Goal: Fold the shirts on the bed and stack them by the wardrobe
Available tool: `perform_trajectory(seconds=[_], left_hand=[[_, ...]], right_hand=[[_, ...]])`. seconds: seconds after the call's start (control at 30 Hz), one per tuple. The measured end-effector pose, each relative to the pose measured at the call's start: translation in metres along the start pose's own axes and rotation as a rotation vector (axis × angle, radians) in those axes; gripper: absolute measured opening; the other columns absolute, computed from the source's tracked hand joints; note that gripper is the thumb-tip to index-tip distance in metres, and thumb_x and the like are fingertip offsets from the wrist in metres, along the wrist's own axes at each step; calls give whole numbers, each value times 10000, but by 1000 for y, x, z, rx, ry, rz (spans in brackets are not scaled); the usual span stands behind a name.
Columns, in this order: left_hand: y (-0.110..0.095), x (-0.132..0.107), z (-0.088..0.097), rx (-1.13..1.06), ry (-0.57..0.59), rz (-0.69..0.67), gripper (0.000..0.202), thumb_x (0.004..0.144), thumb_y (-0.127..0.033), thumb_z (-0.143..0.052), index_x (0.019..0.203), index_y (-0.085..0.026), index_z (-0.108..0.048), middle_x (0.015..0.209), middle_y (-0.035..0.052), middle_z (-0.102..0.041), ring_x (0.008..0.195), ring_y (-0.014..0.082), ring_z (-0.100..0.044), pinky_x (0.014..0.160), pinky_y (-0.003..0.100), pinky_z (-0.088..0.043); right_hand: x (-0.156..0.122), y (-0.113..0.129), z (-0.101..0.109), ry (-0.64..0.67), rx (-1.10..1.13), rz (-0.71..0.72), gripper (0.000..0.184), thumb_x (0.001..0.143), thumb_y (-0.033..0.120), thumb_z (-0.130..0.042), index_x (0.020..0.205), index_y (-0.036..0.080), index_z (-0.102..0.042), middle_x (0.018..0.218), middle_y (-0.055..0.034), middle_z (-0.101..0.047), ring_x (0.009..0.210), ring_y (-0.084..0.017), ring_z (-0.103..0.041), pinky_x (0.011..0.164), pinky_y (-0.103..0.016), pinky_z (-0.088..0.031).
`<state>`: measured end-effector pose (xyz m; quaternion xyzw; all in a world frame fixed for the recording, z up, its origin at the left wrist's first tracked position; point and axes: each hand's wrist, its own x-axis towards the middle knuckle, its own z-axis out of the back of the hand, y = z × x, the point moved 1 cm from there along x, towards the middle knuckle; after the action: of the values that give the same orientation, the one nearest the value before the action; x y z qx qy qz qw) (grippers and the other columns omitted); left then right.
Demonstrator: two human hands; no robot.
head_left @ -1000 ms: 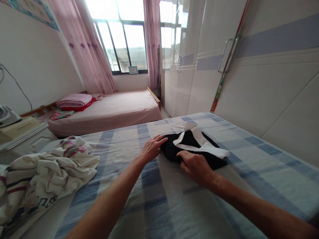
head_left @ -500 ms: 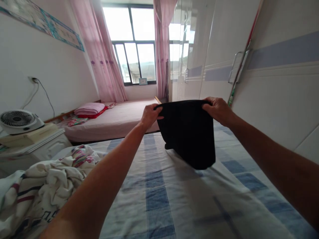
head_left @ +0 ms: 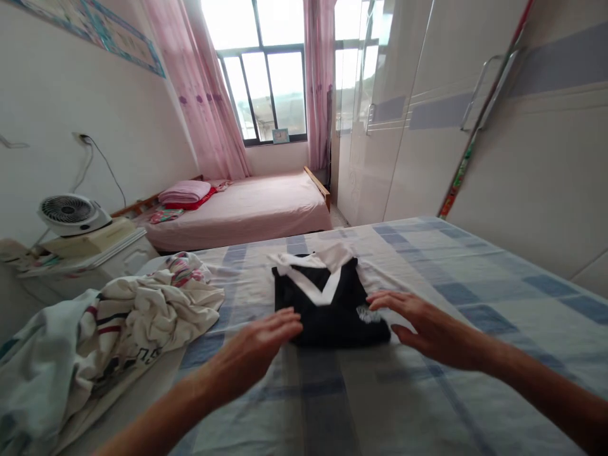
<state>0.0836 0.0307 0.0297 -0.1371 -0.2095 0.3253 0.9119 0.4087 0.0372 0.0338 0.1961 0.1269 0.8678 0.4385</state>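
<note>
A folded black shirt (head_left: 327, 326) with a white collar and white V-shaped trim lies face up on the bed's blue-and-white checked sheet (head_left: 380, 392). A pale emblem shows near its right front corner. My left hand (head_left: 266, 335) hovers at the shirt's left side, fingers extended together, holding nothing. At the right edge is my right hand (head_left: 413, 320), thumb apart from the fingers, near the emblem. Whether either hand touches the cloth I cannot tell.
Rumpled cream clothes (head_left: 152, 310) are heaped on the left of the bed. Beyond them a grey fan (head_left: 73, 212) stands on a bedside cabinet (head_left: 109, 259). A pink bed (head_left: 256, 209) is under the window, and a white wardrobe (head_left: 427, 171) lines the right.
The black shirt, held up by both hands before, now lies flat with its collar showing. Both hands have let go and come lower, nearer to me. The view has tilted down.
</note>
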Motion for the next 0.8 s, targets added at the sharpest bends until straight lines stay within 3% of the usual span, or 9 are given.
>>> perform_trajectory(seconds=[0.07, 0.13, 0.27, 0.33, 0.4, 0.47, 0.6, 0.7, 0.8], left_hand=[[-3, -27, -26, 14, 111, 28, 581, 789, 1, -364, 1260, -274, -565, 1329, 32, -567, 1270, 175, -477, 1033, 318, -425], [-8, -37, -34, 33, 105, 73, 569, 779, -24, -401, 1273, -262, -551, 1337, 38, -559, 1264, 185, -485, 1036, 331, -423], [-10, -31, -21, -17, -39, 220, 384, 858, -142, -411, 1159, -247, -625, 1186, 37, -658, 1072, 173, -620, 928, 290, -484], [2, -25, -13, -71, -155, 386, 319, 872, -202, -416, 1073, -228, -662, 1083, 41, -694, 954, 173, -656, 833, 276, -512], [23, -18, -9, -156, -248, 569, 284, 851, -250, -450, 1000, -191, -685, 937, 53, -714, 805, 173, -665, 691, 259, -521], [45, -7, -10, -300, -264, 707, 272, 806, -274, -499, 947, -151, -696, 771, 51, -696, 664, 161, -634, 536, 228, -478], [76, 23, -21, -552, -262, 828, 212, 712, -240, -578, 845, -126, -697, 576, -5, -599, 507, 108, -531, 407, 181, -344], [83, 42, -29, -614, -226, 850, 150, 677, -257, -625, 715, -125, -684, 517, -24, -554, 428, 83, -462, 379, 185, -287], [84, 53, -33, -647, -214, 852, 157, 662, -281, -659, 658, -124, -669, 502, -27, -543, 415, 79, -442, 384, 191, -285]], right_hand=[[-20, -28, -22, 20, -88, -74, 435, 851, 296, -457, 1280, 282, -528, 1394, -42, -492, 1309, -223, -410, 1057, -425, -355], [-31, -75, -28, -73, -260, -201, 502, 874, 407, -434, 1358, 276, -460, 1475, -57, -384, 1372, -251, -304, 1098, -491, -262], [-35, -180, -10, -54, -419, -561, 543, 881, 440, -344, 1331, 183, -505, 1440, -132, -419, 1336, -312, -358, 1056, -542, -291], [-28, -204, 3, -113, -439, -708, 537, 862, 420, -375, 1261, 116, -568, 1374, -203, -479, 1271, -373, -427, 996, -567, -344], [-14, -197, 9, -218, -414, -722, 483, 847, 387, -403, 1161, 99, -628, 1280, -229, -557, 1185, -384, -505, 932, -528, -406], [7, -165, 6, -266, -281, -648, 403, 844, 371, -405, 1031, 133, -671, 1125, -182, -655, 1038, -316, -606, 845, -416, -467], [52, -83, -20, -148, 88, -528, 350, 846, 439, -413, 776, 189, -648, 744, -41, -697, 646, -160, -639, 622, -262, -452], [76, -49, -41, -83, 14, -503, 372, 841, 482, -435, 730, 195, -642, 722, -46, -688, 670, -167, -627, 633, -266, -408], [90, -48, -57, -76, -85, -607, 380, 822, 504, -465, 841, 177, -657, 882, -110, -700, 808, -230, -630, 653, -294, -384]])
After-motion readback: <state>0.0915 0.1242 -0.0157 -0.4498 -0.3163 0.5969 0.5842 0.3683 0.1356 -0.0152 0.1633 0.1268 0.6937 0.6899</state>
